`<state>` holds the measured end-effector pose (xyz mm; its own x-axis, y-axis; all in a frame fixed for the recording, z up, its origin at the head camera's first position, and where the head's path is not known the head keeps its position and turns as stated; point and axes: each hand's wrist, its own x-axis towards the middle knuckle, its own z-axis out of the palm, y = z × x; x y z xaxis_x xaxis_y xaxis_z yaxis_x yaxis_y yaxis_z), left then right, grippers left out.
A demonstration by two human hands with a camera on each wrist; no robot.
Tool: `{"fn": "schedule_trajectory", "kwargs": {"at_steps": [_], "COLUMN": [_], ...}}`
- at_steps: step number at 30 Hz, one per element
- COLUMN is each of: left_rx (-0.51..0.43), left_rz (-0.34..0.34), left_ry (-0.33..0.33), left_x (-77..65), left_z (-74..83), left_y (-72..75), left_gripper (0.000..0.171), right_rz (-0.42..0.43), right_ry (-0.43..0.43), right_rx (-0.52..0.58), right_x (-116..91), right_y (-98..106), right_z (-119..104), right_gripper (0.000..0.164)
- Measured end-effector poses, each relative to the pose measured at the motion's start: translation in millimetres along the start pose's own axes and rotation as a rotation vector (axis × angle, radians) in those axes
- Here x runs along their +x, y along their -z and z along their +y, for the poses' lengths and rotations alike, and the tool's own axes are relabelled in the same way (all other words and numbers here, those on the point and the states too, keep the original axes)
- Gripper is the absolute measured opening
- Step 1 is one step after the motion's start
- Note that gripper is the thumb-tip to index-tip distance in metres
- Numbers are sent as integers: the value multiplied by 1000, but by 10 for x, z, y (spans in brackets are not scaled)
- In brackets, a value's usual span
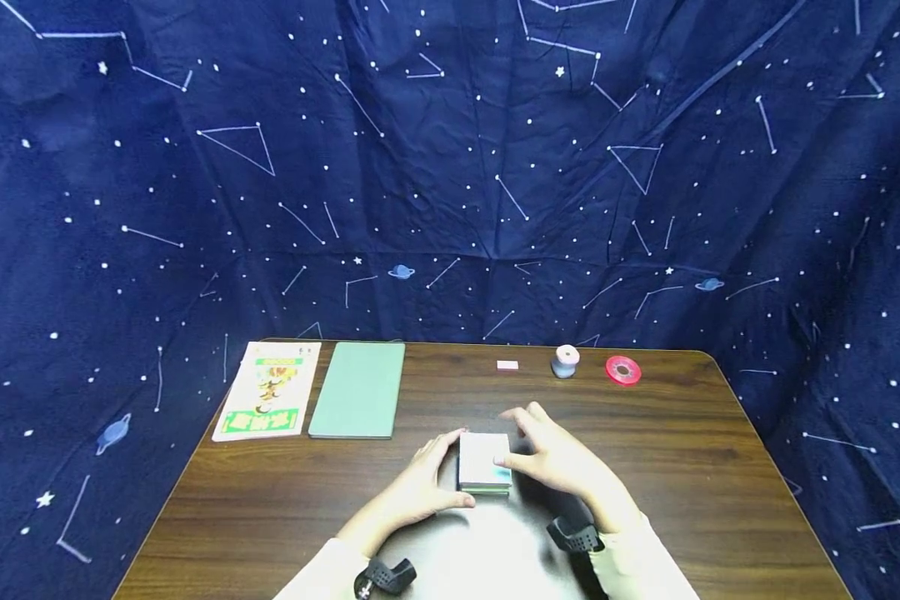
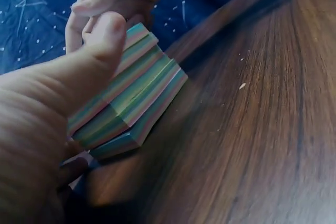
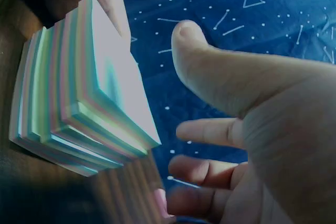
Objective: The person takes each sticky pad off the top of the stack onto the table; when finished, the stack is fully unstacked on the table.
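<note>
A square stack of sticky notes (image 1: pixel 483 460) stands on the table, its top sheet pale and its sides striped in pastel colours. In the right wrist view the layers of the stack (image 3: pixel 58 87) sit slightly offset. My left hand (image 1: pixel 420 483) holds the stack from the left, thumb at the near side and fingers at the far corner. The left thumb (image 2: pixel 100 45) lies across the striped side in the left wrist view. Over the stack's right edge is my right hand (image 1: pixel 558 454), fingers spread and apart from the paper in the right wrist view.
A green notebook (image 1: pixel 358 390) and a printed booklet (image 1: pixel 270 387) lie at the back left. Along the back right are a small pink-and-white block (image 1: pixel 507 365), a white roll-like object (image 1: pixel 565 361) and a red ring-shaped roll (image 1: pixel 623 370). A dark blue star-patterned cloth (image 1: pixel 450 167) hangs behind the table.
</note>
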<state>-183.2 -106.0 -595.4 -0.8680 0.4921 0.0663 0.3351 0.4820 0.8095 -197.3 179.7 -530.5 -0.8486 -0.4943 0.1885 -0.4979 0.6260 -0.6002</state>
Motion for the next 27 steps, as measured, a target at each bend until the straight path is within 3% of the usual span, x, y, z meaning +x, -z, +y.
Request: {"fn": "schedule_trajectory", "kwargs": {"at_steps": [6, 10, 18, 27], "left_rx": [90, 87, 117, 118], "left_rz": [40, 52, 67, 68], "left_ry": [-13, -14, -8, 1], "left_x": [-35, -46, -25, -12], "left_z": [-25, -18, -17, -23], "left_y": [-73, -61, -81, -64], "left_gripper": [105, 96, 88, 89], "right_rz": [-24, -20, -3, -7], "right_ry": [35, 60, 30, 5], "right_rx": [37, 54, -18, -7], "right_x": [-3, 10, 17, 38], "right_y": [-89, -104, -161, -175], "right_z": [48, 18, 27, 47], "right_gripper": [66, 70, 64, 55]}}
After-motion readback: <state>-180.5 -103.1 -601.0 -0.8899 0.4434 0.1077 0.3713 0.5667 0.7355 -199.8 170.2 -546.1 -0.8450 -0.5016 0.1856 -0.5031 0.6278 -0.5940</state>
